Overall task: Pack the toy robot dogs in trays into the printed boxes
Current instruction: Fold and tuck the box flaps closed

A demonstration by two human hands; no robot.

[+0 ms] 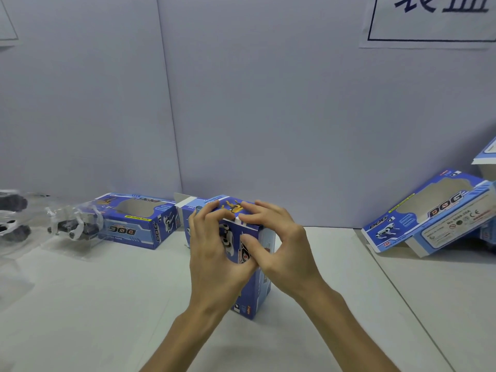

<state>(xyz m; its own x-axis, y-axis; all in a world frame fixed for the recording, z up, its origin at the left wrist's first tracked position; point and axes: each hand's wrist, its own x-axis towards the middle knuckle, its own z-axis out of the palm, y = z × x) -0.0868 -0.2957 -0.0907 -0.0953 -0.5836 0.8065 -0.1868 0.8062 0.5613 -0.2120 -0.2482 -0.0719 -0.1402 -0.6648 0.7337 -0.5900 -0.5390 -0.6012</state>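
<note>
On the head camera I count four blue printed cardboard boxes. The upright box (252, 291) stands at the centre of the white table (107, 304). The left hand (212, 251) and the right hand (279, 245) both curl round its top end, fingers over the flap and thumbs on the near face. A second box (134, 224) lies at back left, a third box (429, 218) leans at right, and a fourth box (485, 154) is cut off by the right edge. I see two toy robot dogs in clear plastic trays at far left: the nearer dog (75, 226) and, at the edge, a blurred dog (10, 216).
</note>
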